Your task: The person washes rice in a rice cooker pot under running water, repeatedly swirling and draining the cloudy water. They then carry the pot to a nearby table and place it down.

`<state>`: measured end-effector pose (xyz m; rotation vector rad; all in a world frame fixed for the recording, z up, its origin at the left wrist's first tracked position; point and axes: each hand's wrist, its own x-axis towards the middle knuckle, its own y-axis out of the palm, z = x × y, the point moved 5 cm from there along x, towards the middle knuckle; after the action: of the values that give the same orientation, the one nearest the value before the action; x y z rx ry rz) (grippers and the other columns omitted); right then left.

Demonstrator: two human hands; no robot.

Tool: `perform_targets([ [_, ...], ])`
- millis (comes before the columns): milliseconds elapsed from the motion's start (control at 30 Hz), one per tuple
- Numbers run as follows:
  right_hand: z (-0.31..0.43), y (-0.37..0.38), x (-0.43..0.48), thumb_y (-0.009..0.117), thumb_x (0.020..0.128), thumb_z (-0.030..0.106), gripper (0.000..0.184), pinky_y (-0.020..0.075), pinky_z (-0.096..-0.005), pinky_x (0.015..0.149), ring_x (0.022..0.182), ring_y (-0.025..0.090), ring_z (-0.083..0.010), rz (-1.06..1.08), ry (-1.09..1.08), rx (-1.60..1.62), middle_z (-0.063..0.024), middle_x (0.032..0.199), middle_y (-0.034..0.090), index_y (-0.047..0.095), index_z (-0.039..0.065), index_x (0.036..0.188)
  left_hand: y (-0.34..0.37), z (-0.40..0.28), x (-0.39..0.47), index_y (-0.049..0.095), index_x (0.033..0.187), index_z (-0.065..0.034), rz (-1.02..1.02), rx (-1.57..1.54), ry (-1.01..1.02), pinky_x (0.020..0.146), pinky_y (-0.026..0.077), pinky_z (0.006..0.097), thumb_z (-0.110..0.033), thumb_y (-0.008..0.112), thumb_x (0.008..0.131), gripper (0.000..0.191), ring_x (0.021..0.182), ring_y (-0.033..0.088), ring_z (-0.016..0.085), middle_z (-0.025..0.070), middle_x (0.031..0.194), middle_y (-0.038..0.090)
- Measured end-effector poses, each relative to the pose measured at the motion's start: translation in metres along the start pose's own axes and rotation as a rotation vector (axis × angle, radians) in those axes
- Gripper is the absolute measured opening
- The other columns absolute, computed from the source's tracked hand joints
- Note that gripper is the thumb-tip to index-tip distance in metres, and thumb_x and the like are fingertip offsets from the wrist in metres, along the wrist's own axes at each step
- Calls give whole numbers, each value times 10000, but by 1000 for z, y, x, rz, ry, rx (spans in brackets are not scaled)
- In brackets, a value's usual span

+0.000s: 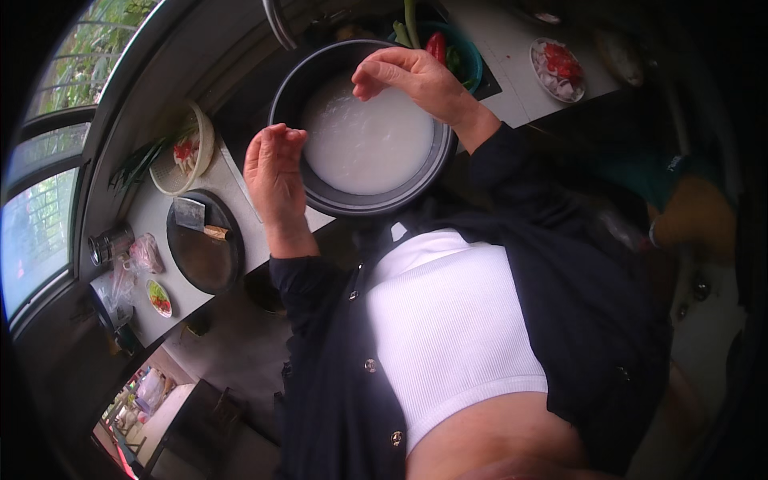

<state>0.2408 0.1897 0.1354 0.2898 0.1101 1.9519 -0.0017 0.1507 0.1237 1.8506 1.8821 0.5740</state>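
A dark round pot point(441, 159) with a wide rim stands before me. Cloudy white liquid point(369, 147) fills its lower part, and what lies under the surface cannot be seen. Over the pot's left rim is my left hand point(275, 171), raised, its fingers bunched together and nothing visible in them. My right hand point(399, 72) hangs above the far right part of the pot, fingers curled in with the thumb close to them. I see nothing held there either. Both hands appear to be clear of the liquid.
A metal faucet point(279, 24) curves down behind the pot. A teal basin point(476, 60) holds vegetables. At right is a plate of cut food point(558, 69). Leftward stand a pale basket point(204, 144) and a round chopping board point(207, 264) bearing a cleaver point(189, 214). A small plate point(159, 298) lies farther left.
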Motion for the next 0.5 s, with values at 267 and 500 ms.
perform_targets([
  [267, -49, -47, -19, 646, 858, 338, 424, 422, -404, 948, 1118, 533, -313, -313, -206, -1048, -119, 1170, 603, 605, 74, 1186, -48, 30, -49, 579, 1188, -43, -187, 1580, 290, 976, 356, 417, -277, 699, 819, 453, 1129, 491, 325, 134, 1169, 593],
  [500, -77, -110, -9, 556, 905, 438, 464, 398, -393, 937, 1044, 567, -312, -279, 326, -1429, -141, 1051, 655, 624, 49, 1148, -114, 60, -81, 308, 1374, 100, -261, 1244, -279, 626, 438, 267, -345, 677, 879, 761, 627, 511, 129, 56, 717, 562],
])
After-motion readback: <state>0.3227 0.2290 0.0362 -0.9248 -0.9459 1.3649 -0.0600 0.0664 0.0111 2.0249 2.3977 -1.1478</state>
